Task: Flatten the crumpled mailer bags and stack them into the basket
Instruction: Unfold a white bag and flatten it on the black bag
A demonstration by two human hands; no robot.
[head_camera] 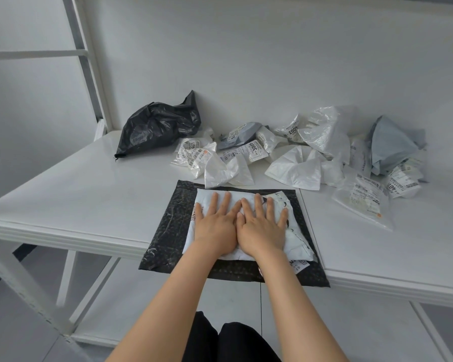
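White mailer bag (297, 242), under left hand (216, 226), right hand (263, 227)

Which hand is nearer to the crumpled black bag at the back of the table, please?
Left. The left hand lies flat on the white mailer, with the crumpled black bag beyond it to the left; the right hand lies alongside, farther right.

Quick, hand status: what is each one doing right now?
Left hand: open, fingers straight, pressing flat on the white crumpled plastic mailer bag.
Right hand: open, pressing the same bag beside the left hand, gripping nothing.
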